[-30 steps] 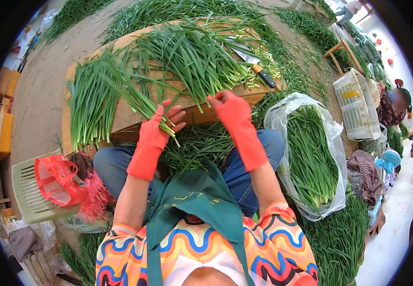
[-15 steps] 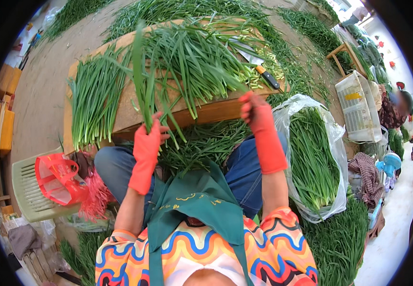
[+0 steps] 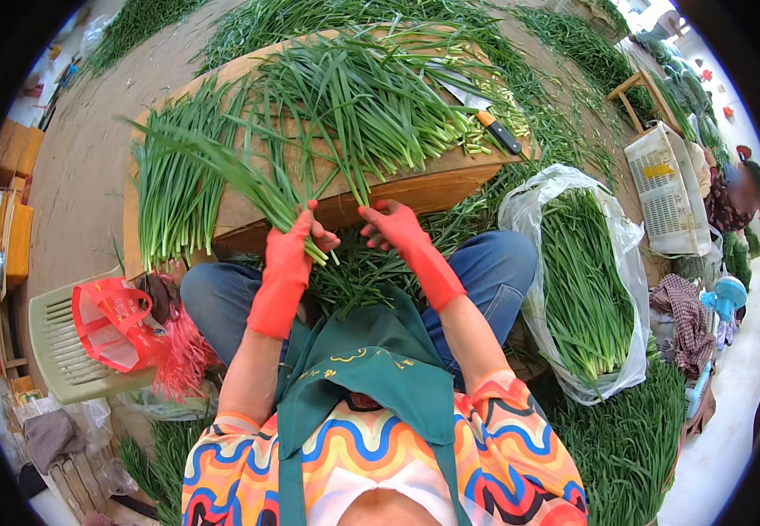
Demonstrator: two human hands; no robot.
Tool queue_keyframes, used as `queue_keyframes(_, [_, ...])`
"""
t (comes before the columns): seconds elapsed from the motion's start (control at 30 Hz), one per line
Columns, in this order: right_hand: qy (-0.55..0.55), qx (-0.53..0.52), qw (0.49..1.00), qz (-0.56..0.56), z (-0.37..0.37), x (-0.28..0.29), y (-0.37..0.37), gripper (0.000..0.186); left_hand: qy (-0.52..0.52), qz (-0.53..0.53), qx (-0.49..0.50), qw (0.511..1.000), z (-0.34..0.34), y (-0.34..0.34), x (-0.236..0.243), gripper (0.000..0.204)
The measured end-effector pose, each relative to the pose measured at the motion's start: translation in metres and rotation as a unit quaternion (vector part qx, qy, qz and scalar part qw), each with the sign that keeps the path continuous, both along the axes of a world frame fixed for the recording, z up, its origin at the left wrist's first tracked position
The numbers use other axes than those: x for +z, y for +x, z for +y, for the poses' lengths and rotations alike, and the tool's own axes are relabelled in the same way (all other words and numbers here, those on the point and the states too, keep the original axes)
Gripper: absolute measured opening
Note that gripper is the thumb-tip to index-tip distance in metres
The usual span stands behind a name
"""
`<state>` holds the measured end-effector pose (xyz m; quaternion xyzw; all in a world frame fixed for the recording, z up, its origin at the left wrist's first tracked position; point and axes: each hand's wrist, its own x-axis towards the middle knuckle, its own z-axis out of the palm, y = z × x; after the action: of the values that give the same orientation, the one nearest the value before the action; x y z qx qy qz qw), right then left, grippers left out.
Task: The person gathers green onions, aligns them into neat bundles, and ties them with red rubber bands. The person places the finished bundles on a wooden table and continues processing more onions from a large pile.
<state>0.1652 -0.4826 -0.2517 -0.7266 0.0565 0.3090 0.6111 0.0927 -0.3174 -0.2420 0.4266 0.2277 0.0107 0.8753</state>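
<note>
Left hand: the left hand (image 3: 296, 241), in a red glove, is closed around a bunch of green chives (image 3: 222, 167) near its cut ends; the long leaves fan up and to the left over the worktop.
Right hand: the right hand (image 3: 393, 223), also red-gloved, sits just beside the left with fingers curled; its fingertips touch the stalk ends of the bunch, and whether it grips any of them I cannot tell.
Bunch position: at the near edge of the wooden worktop (image 3: 450, 180), above the person's lap, tilted with the cut ends lowest.
Worktop load: a large heap of chives (image 3: 371, 96) lies across the middle, a flatter row of chives (image 3: 165, 197) lies along the left side, and a cleaver with a black handle (image 3: 485, 118) rests near the far right corner.
Lap: loose chive trimmings (image 3: 353, 272) lie between the blue-jeaned knees, above a green apron (image 3: 371, 364).
Right side: a clear plastic bag (image 3: 573, 280) full of chives stands by the right knee; a white plastic crate (image 3: 665, 188) is beyond it.
Left side: a red mesh bag (image 3: 117, 320) rests on a pale green plastic stool (image 3: 60, 346).
</note>
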Motion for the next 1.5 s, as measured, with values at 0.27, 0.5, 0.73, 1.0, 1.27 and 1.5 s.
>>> queue_keyframes(0.27, [0.021,0.116,0.993,0.002,-0.004,0.034,-0.019,0.025,0.137,0.085,-0.065,0.985,-0.001,-0.002,0.005,0.030])
queue_keyframes(0.5, [-0.286,-0.003,0.912,-0.295,-0.032,0.004,0.027,0.030,-0.084,-0.012,0.009,0.996,0.032,-0.022,0.018,0.030])
queue_keyframes(0.73, [0.020,-0.022,0.997,-0.074,-0.010,0.038,0.039,0.027,-0.088,0.059,-0.051,0.993,0.005,-0.009,0.022,0.031])
queue_keyframes(1.0, [0.020,0.058,0.997,0.038,-0.031,0.043,-0.040,0.023,-0.067,0.107,-0.132,0.983,-0.019,-0.024,-0.001,0.035])
queue_keyframes(1.27, [-0.042,0.128,0.985,-0.112,-0.009,0.066,-0.022,0.022,0.056,0.045,-0.015,0.997,-0.040,0.027,0.030,0.025])
queue_keyframes(1.5, [0.047,0.050,0.996,-0.056,-0.015,0.074,0.022,0.021,0.084,0.043,-0.030,0.995,-0.027,0.067,0.047,0.025])
